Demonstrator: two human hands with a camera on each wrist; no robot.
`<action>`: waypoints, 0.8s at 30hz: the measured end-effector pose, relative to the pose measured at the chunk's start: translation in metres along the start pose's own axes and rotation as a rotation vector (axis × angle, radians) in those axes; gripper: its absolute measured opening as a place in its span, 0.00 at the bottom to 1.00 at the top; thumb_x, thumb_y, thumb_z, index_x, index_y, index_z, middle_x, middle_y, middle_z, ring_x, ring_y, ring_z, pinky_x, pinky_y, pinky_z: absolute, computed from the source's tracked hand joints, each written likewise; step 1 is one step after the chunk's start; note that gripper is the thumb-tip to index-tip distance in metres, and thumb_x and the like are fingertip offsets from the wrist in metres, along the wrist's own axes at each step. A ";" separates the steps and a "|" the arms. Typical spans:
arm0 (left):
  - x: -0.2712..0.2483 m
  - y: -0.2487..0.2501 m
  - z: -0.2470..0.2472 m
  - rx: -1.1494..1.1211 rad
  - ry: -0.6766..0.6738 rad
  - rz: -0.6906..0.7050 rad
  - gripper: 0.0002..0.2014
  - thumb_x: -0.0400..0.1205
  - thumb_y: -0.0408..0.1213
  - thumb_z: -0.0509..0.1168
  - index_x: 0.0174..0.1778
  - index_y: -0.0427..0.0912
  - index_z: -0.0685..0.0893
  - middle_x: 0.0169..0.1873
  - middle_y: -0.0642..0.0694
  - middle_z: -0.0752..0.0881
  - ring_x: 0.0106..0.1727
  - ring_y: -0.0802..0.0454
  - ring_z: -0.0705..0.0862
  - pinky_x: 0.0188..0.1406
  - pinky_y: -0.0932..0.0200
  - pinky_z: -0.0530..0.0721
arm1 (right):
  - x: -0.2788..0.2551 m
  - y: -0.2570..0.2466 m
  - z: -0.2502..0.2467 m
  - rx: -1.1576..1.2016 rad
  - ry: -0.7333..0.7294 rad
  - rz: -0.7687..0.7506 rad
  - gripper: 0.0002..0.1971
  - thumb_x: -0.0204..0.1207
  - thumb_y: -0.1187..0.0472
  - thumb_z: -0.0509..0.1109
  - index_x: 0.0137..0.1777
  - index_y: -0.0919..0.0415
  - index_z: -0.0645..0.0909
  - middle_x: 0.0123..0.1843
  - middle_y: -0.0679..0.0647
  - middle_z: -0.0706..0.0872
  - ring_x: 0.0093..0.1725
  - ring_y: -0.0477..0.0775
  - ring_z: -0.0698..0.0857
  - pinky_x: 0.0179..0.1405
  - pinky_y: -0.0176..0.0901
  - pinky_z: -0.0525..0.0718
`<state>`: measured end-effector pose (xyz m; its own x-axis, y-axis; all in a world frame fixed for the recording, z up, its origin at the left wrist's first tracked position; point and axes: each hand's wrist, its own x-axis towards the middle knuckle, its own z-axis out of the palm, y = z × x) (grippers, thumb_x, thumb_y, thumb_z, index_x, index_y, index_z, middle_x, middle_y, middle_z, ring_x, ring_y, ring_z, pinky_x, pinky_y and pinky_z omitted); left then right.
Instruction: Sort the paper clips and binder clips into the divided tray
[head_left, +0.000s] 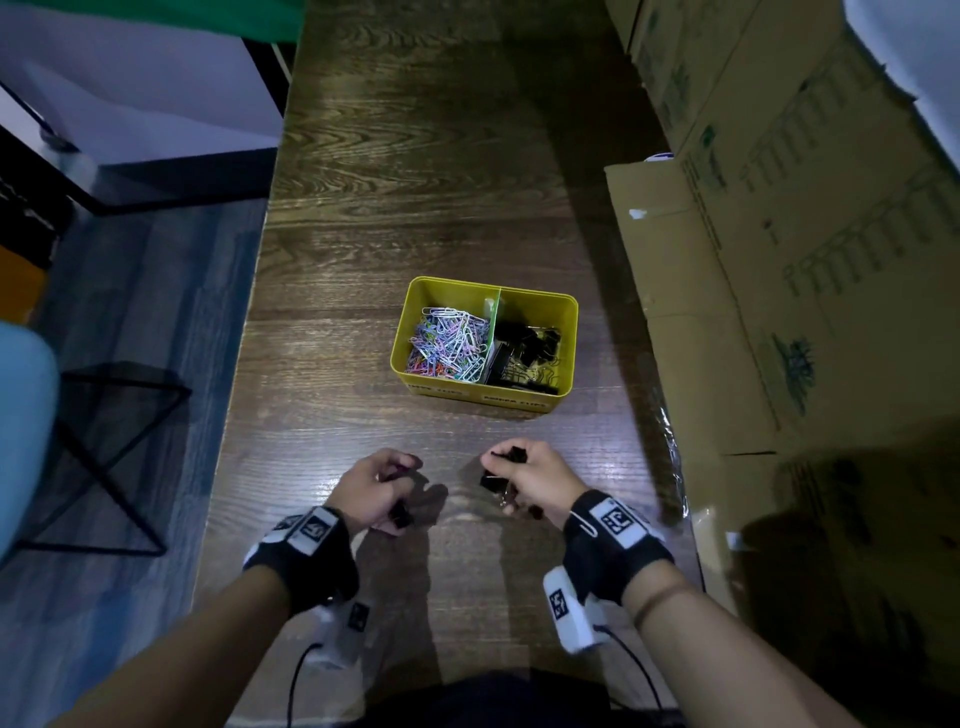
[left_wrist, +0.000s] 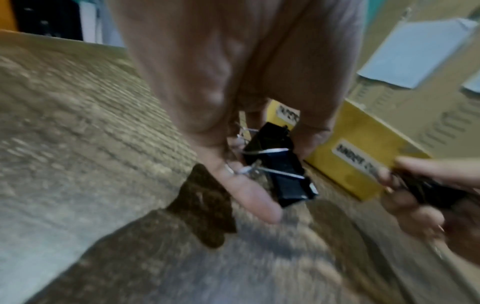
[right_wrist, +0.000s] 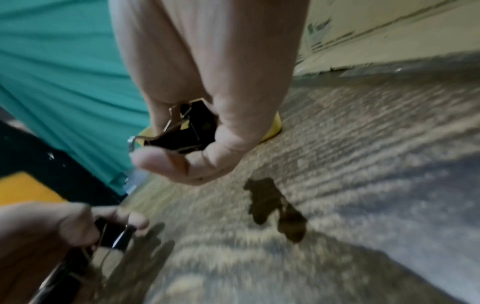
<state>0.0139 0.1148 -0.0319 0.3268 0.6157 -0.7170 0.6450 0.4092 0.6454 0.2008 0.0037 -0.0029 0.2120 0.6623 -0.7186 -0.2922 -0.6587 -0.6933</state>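
Observation:
A yellow divided tray (head_left: 566, 312) stands mid-table. Its left compartment holds coloured paper clips (head_left: 449, 343), its right compartment black binder clips (head_left: 527, 356). Both hands hover just above the table in front of the tray. My left hand (head_left: 379, 486) is curled round black binder clips (left_wrist: 279, 164), seen close up in the left wrist view. My right hand (head_left: 524, 478) grips more black binder clips (right_wrist: 189, 127), with one poking out at the fingertips (head_left: 511, 455). The wrist views are blurred. A paper clip (head_left: 583, 522) is hooked on the right wrist strap.
Cardboard boxes (head_left: 810, 249) line the table's right side, close to the tray. The table's left edge (head_left: 244, 332) drops to a grey floor with a black metal frame (head_left: 114, 447). Bare wood stretches beyond the tray.

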 end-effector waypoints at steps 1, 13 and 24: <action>0.000 0.006 -0.005 -0.092 -0.038 -0.017 0.11 0.77 0.24 0.62 0.52 0.41 0.81 0.51 0.36 0.82 0.32 0.41 0.82 0.20 0.51 0.85 | -0.004 -0.005 -0.006 0.108 -0.003 -0.004 0.02 0.79 0.65 0.68 0.45 0.61 0.80 0.36 0.60 0.82 0.27 0.52 0.82 0.18 0.38 0.80; -0.008 0.187 0.016 -0.218 -0.217 0.310 0.14 0.78 0.24 0.63 0.54 0.44 0.81 0.47 0.40 0.81 0.36 0.46 0.84 0.25 0.55 0.85 | -0.016 -0.120 -0.071 0.308 0.256 -0.278 0.11 0.78 0.64 0.69 0.60 0.65 0.79 0.52 0.60 0.83 0.44 0.54 0.85 0.42 0.48 0.89; 0.012 0.229 0.061 0.732 0.001 0.526 0.20 0.80 0.46 0.62 0.69 0.50 0.76 0.63 0.43 0.83 0.62 0.44 0.81 0.60 0.58 0.77 | 0.010 -0.138 -0.069 -0.102 0.312 -0.221 0.38 0.71 0.33 0.61 0.78 0.52 0.66 0.78 0.53 0.71 0.75 0.56 0.72 0.75 0.58 0.70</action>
